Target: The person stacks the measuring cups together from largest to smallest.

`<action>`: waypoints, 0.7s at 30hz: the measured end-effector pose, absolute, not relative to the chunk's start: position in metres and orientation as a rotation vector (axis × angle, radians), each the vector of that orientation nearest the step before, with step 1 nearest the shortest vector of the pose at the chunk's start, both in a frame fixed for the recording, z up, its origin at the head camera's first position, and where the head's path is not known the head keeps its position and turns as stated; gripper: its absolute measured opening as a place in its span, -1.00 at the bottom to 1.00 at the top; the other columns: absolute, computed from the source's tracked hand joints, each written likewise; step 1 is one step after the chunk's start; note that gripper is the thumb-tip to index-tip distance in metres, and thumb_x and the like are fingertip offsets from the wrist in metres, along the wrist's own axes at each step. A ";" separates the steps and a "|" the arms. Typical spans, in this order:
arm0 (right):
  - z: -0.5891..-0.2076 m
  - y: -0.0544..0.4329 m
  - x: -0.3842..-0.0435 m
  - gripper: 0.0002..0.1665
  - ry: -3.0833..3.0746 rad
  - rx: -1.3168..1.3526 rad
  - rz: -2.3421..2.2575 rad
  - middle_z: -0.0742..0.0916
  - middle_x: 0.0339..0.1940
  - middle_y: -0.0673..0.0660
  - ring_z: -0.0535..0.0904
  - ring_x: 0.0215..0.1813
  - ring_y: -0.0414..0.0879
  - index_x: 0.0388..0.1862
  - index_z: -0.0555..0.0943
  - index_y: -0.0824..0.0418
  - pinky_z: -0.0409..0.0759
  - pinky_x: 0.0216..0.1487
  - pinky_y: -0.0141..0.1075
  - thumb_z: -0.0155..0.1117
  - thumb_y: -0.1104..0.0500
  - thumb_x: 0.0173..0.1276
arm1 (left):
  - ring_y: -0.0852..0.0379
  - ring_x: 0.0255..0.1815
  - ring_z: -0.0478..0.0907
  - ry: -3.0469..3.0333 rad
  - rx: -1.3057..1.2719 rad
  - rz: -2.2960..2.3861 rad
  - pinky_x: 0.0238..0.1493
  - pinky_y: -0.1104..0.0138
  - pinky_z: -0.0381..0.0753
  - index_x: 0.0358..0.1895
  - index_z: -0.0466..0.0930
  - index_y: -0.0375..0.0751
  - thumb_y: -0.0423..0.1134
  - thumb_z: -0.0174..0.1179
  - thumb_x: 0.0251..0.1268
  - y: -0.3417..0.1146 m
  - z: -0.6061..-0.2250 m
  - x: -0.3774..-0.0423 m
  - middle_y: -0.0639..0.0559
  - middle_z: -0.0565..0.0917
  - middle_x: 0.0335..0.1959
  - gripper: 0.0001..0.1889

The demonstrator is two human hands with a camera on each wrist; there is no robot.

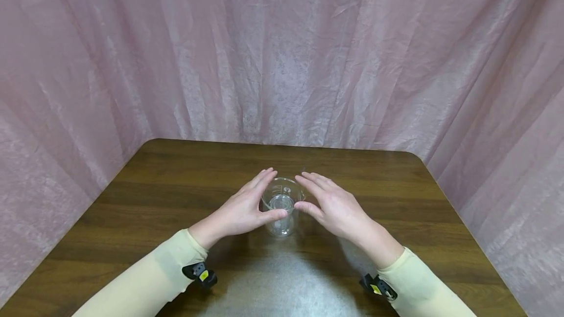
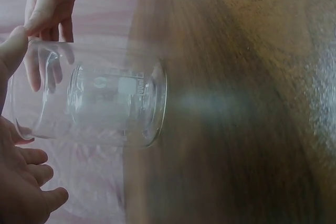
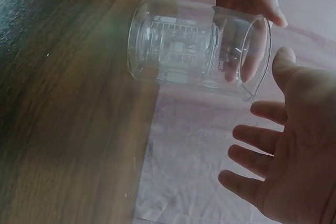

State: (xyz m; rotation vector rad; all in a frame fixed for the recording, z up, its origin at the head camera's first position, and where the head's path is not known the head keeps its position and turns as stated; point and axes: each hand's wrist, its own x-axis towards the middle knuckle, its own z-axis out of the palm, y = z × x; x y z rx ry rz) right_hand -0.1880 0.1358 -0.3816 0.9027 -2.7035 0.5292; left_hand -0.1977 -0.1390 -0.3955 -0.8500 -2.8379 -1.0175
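Observation:
A clear glass beaker (image 1: 282, 226) stands upright on the wooden table, white markings on its wall. Inside it sits a smaller glass beaker (image 2: 100, 95), also marked in white. My left hand (image 1: 246, 209) is at the left of the rim, fingers extended and thumb in front; whether it touches the glass I cannot tell. On the opposite side is my right hand (image 1: 337, 207), its fingers spread and slightly bent. In the right wrist view, the thumb (image 3: 284, 61) and fingers of that hand lie just beyond the rim, near the pouring spout, gripping nothing.
The brown wooden table (image 1: 185, 170) has rounded far corners. Pink curtains (image 1: 282, 62) hang behind it and along both sides. Each forearm wears a pale sleeve with a black wrist device (image 1: 200, 274). Light glares off the tabletop near me.

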 end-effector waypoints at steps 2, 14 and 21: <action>-0.381 0.137 -0.188 -0.14 -2.690 0.910 0.505 0.51 0.67 0.21 0.35 0.69 0.22 0.70 0.45 0.15 0.36 0.61 0.19 0.34 -0.26 0.62 | -0.13 0.83 -0.07 -2.831 -0.846 -1.005 0.67 -0.24 0.14 0.82 0.03 -0.16 0.27 0.47 0.40 -0.141 -0.394 -0.198 -0.11 0.07 0.83 0.14; -0.382 0.143 -0.188 -0.05 -2.645 0.884 0.333 0.46 0.70 0.27 0.28 0.73 0.24 0.73 0.39 0.21 0.11 0.72 0.16 0.31 -0.30 0.61 | -0.19 0.83 -0.11 -2.738 -0.879 -0.685 0.73 -0.19 -0.02 0.79 0.14 -0.19 0.36 0.41 0.43 -0.153 -0.385 -0.196 -0.16 0.08 0.82 0.10; -0.382 0.147 -0.186 -0.02 -2.641 0.847 0.283 0.45 0.71 0.26 0.27 0.73 0.24 0.73 0.38 0.22 0.10 0.72 0.18 0.31 -0.33 0.59 | -0.17 0.84 -0.15 -2.698 -0.870 -0.361 0.75 -0.14 -0.17 0.78 0.15 -0.20 0.44 0.23 0.53 -0.160 -0.382 -0.193 -0.15 0.08 0.82 0.05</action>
